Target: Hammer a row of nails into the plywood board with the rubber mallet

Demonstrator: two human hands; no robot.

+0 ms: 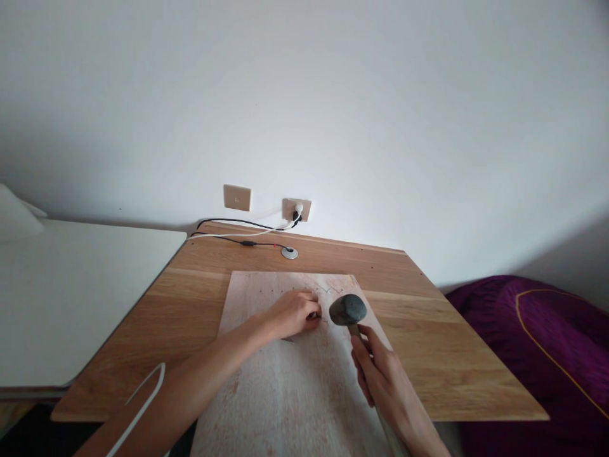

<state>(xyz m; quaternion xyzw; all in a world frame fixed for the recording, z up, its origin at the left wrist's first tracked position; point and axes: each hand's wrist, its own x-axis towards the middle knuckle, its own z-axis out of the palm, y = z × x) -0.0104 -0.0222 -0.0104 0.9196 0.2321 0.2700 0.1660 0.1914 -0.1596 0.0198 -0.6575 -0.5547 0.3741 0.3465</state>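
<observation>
A pale, scuffed wooden board (pixel 285 393) lies on the oak desk (pixel 428 355), and a row of small nails (pixel 280 292) stands near its far end. My left hand (pixel 291 314) rests on the board at that row, fingertips pinched together, and whatever lies between them is hidden. My right hand (pixel 375 374) grips the handle of a mallet (pixel 347 310) with a dark, rounded rubber head. The mallet head hangs just right of my left fingertips, apart from them. Faint curved lines mark the board around both hands.
A white table (pixel 71 298) adjoins the desk on the left. Black and white cables (pixel 247 231) run from a wall socket (pixel 296 209) to a desk grommet (pixel 289 253). A purple beanbag (pixel 533 362) sits right of the desk. A white cable (pixel 145 393) lies near my left forearm.
</observation>
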